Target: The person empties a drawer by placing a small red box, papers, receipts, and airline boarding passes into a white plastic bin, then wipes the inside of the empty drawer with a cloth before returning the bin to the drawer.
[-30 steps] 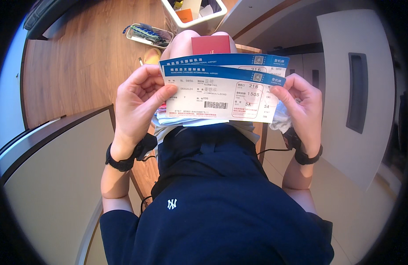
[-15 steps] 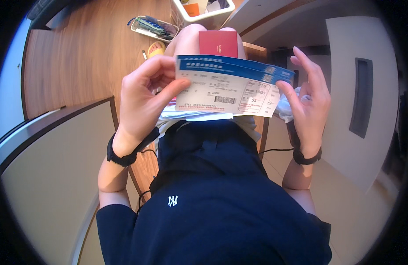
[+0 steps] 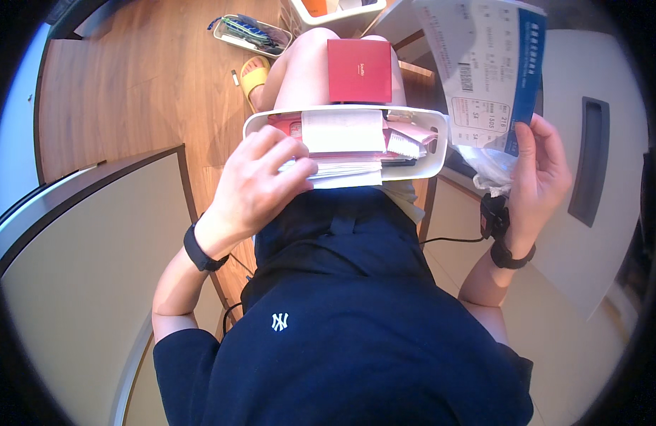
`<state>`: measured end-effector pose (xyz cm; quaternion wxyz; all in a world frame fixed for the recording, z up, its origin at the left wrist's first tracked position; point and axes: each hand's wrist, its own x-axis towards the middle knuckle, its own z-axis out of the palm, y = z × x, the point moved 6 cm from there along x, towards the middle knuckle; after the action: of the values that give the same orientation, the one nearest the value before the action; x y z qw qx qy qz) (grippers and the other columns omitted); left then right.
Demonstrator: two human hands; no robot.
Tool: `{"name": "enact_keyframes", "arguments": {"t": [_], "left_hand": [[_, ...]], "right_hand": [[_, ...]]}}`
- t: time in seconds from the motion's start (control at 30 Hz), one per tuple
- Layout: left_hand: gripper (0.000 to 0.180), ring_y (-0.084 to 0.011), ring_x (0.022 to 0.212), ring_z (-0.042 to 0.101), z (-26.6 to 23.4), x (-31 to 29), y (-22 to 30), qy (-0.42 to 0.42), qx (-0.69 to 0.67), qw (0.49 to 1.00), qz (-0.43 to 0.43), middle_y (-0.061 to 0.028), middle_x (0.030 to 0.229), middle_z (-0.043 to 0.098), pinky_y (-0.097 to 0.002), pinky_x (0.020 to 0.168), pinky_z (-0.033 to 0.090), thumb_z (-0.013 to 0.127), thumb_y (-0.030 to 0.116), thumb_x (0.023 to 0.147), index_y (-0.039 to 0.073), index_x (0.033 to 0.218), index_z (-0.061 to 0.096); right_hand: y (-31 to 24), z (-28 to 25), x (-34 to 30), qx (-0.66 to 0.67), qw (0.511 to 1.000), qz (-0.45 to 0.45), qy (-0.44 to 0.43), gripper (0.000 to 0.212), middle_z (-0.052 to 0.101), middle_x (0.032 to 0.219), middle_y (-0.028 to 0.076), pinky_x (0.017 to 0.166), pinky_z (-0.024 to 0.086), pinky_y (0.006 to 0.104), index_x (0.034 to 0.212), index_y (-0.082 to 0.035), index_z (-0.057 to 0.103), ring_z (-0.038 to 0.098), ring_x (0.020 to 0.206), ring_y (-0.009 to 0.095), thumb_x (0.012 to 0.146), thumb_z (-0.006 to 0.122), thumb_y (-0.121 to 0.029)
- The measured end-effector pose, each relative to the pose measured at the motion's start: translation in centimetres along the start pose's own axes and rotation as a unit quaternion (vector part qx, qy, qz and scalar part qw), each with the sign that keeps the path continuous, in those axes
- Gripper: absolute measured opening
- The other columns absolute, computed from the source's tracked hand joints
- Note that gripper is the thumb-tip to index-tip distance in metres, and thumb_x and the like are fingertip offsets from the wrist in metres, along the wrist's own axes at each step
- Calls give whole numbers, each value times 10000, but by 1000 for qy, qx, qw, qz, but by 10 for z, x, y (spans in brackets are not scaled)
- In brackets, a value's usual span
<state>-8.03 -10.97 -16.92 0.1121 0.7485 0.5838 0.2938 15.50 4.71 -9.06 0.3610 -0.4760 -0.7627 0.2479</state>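
In my right hand (image 3: 544, 160), thumb and fingers pinch a sheaf of boarding passes (image 3: 484, 82) by a corner, blue band toward the right. They hang out over the right side, past the basket. My left hand (image 3: 260, 181) rests over the left front part of a white basket (image 3: 436, 167) on my lap, its fingers curled down at the stack of white papers (image 3: 345, 174). Whatever its fingertips grip is hidden. The basket also holds a folded white sheet (image 3: 342, 131), a pink item (image 3: 413, 131) and a white ridged piece (image 3: 406, 146).
A red box (image 3: 360, 71) lies on my thighs beyond the basket. Farther off, a filled white tray (image 3: 253, 35) and a white bin (image 3: 338, 15) stand on the floor. A crumpled white plastic bag (image 3: 484, 167) is at the right, beside a pale cabinet front (image 3: 562, 248).
My left hand has let go of the boarding passes and dropped to the papers in the basket. My right hand has swung the passes up and right, turning them and uncovering the basket.
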Motion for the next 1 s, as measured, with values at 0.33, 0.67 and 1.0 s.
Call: {"name": "enact_keyframes", "arguments": {"t": [0.33,0.67,1.0], "left_hand": [[156,-239,834,534,11,14,-11,18,77,997,0,-50,879,542,-338,713,481,653,22,686,98,821,658],[244,-280,944,481,11,26,-28,-28,44,998,-29,-89,998,513,-392,808,456,739,184,721,112,942,664],[156,-276,847,521,16,35,-33,8,36,999,-34,-103,900,522,-353,745,472,689,74,755,59,893,617]], "right_hand": [[5,-6,-16,29,999,17,32,102,641,822,3,612,411,152,980,26,654,551,705,31,888,629,-12],[10,-3,-29,9,1000,6,15,107,644,801,6,623,425,155,965,21,663,559,693,34,861,661,-3],[4,-1,-28,-40,997,-52,28,94,657,796,27,556,417,166,943,7,673,541,625,42,849,671,-1]]}}
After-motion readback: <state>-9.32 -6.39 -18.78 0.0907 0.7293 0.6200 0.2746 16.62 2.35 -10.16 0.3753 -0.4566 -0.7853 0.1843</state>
